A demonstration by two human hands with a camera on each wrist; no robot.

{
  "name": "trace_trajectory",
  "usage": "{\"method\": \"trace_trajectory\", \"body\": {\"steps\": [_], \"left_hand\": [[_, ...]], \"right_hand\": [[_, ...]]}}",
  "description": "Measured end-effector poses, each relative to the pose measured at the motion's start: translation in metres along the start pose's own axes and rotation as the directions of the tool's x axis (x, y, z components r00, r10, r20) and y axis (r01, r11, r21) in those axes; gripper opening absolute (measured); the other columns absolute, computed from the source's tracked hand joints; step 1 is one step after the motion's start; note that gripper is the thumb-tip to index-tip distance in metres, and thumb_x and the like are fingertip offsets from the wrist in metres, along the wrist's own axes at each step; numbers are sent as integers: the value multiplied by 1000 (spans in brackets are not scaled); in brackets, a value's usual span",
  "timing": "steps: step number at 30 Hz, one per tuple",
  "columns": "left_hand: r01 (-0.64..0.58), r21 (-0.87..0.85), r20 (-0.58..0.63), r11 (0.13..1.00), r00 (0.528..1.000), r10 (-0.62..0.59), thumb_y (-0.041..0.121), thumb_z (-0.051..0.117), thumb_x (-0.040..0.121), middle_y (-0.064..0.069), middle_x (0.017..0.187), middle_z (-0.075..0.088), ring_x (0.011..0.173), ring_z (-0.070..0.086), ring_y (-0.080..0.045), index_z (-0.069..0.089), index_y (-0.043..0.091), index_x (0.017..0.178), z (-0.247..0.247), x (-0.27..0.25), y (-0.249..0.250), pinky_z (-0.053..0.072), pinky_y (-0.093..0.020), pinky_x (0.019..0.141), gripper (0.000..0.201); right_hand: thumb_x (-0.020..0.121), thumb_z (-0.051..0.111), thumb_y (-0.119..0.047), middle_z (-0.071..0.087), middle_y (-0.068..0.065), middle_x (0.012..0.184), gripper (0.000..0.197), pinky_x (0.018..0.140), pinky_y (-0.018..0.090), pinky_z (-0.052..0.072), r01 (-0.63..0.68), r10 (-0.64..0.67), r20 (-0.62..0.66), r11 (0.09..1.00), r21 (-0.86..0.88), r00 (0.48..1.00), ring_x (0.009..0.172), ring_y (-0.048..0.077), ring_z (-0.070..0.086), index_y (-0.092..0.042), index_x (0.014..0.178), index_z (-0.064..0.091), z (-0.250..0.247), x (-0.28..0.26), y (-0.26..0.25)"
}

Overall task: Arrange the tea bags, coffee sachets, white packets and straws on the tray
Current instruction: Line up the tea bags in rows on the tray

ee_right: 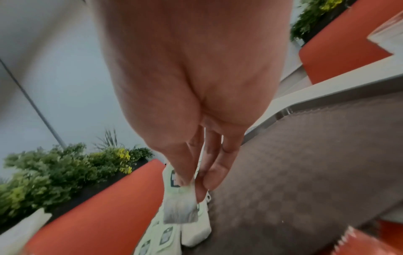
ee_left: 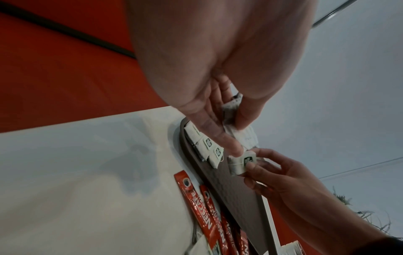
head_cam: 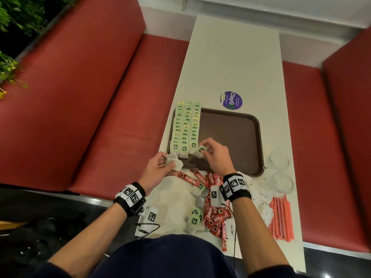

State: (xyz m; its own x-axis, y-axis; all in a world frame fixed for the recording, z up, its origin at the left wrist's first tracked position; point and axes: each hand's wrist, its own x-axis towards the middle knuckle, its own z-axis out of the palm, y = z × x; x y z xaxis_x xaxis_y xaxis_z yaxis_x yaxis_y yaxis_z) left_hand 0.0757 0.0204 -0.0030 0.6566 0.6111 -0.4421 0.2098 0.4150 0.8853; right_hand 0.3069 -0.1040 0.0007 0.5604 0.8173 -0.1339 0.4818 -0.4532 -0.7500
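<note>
While right hand (head_cam: 215,155) pinches tea bag (head_cam: 200,150) — coffee sachets (head_cam: 212,209) near; glasses (head_cam: 280,159) beside tray (head_cam: 241,137)

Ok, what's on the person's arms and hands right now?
Bare forearms, no gloves. Each wrist has a black band carrying white blocks printed with black square tag markers. A thin black cable trails from the right wrist's band. Dark navy clothing shows at the bottom.

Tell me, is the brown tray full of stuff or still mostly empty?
Mostly empty. The brown plastic tray holds only three rows of green-tagged tea bags along its left side; the rest shows bare brown surface.
</note>
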Motion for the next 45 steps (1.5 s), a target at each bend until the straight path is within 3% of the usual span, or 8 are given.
{"method": "trace_trajectory", "body": {"steps": [4, 12, 24, 28, 30, 34, 40, 45], "left_hand": [[-16, -3, -14, 1000, 1000, 16, 3, 74, 99, -20, 116, 78, 101, 79, -40, 58, -4, 119, -2, 5, 1, 67, -37, 82, 26], [-12, 0, -37, 1000, 999, 12, 0, 72, 99, -20, 117, 78, 100, 79, -38, 58, -8, 120, -8, 9, 5, 66, -33, 79, 26], [-33, -1, -50, 999, 998, 33, 1, 75, 98, -17, 115, 79, 100, 79, -38, 61, -2, 117, -11, 12, 7, 67, -38, 85, 25], [-31, -39, -47, 999, 998, 29, 5, 77, 97, -20, 112, 79, 93, 80, -42, 62, -3, 121, -7, 12, 13, 67, -38, 85, 30], [-34, -29, -50, 999, 998, 33, 10, 79, 96, -20, 109, 79, 88, 80, -40, 65, -1, 121, -6, 13, 15, 67, -36, 82, 31], [-56, 22, -64, 998, 996, 58, 13, 81, 95, -14, 92, 77, 74, 74, -32, 68, 5, 115, -7, 15, 14, 63, -30, 70, 25], [-36, 36, -79, 999, 996, 39, 20, 86, 92, -19, 87, 73, 70, 71, -31, 50, 15, 126, -11, 18, 14, 61, -36, 72, 50], [-72, 127, -92, 989, 992, 84, 22, 85, 92, -16, 94, 79, 79, 75, -26, 77, 7, 104, -15, 27, 22, 62, -43, 85, 22]], "right_hand": [[103, 70, -10, 71, 2, 117, 22, 96, 38, 57, -28, 53, 168, 988, -150, 984, 103, 21, 67, -20, 122, 69, 11, 28, 4], [100, 74, -11, 70, 10, 116, 22, 96, 47, 58, -52, 100, 172, 963, -264, 980, 108, 29, 66, -15, 120, 67, 27, 48, -1], [102, 72, -30, 60, -5, 112, 17, 90, 42, 61, -102, 97, -134, 994, -34, 986, 97, 16, 66, -26, 108, 56, 44, 23, -14], [101, 75, -37, 73, -13, 106, 12, 82, 20, 59, 0, 2, -6, 962, 272, 1000, 95, 2, 72, -29, 103, 66, 37, 0, -52], [96, 82, -33, 73, -11, 111, 18, 83, 20, 61, 30, -70, 115, 946, 322, 991, 95, 7, 74, -31, 106, 66, 33, -9, -61], [86, 81, 2, 69, -5, 113, 38, 78, 43, 66, 68, -130, 199, 954, 292, 971, 81, 18, 75, -27, 107, 67, 37, -17, -59], [93, 79, -1, 73, -13, 104, 24, 85, 19, 60, 130, -148, 58, 962, 240, 987, 101, 7, 69, -23, 101, 75, 45, -14, -51], [99, 79, -16, 71, -14, 107, 11, 82, 15, 56, 72, -56, -91, 979, 190, 994, 99, 2, 67, -24, 105, 72, 44, -3, -39]]}}
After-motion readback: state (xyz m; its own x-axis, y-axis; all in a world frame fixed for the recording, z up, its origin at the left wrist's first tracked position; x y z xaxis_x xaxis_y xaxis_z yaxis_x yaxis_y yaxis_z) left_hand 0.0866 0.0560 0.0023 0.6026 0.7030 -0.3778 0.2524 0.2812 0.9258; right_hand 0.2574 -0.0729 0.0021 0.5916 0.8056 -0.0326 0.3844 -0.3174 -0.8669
